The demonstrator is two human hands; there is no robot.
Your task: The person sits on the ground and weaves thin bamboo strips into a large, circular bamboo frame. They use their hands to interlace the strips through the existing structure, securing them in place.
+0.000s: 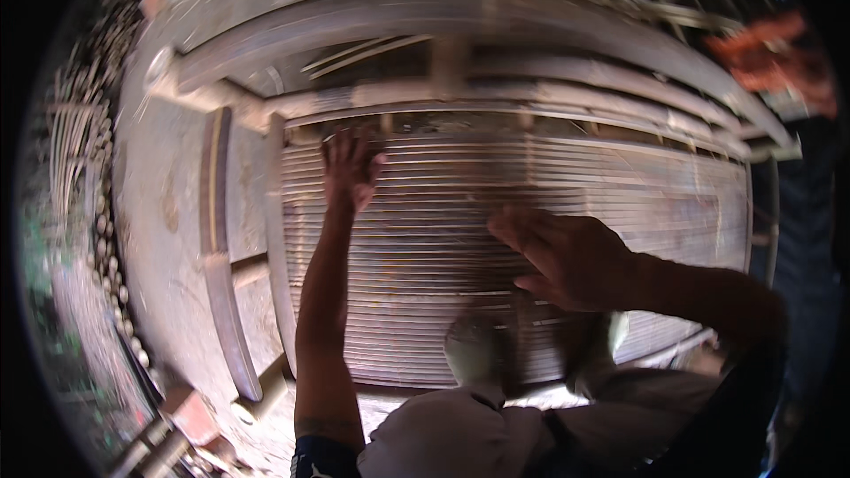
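A slatted bamboo bench seat (pixel 416 257), built of many thin parallel strips, lies below me. At its far left part, my left hand (pixel 351 168) reaches out with fingers spread, over or on the strips near the far edge. It holds nothing that I can see. Nearer the middle, my right hand (pixel 571 257) is above the slats, its fingers stretched toward the left and the thumb apart. No held thing shows in it. A dark blurred patch, perhaps shadow, covers the slats beside its fingertips. Whether either palm touches the strips is hidden.
A thick bamboo backrest rail (pixel 425 22) runs along the bench's far side. A bamboo armrest (pixel 215 212) stands at the left. Bamboo poles (pixel 97 221) are stacked at the far left, with a reddish block (pixel 190 416) below. Orange cloth (pixel 770 53) shows at upper right.
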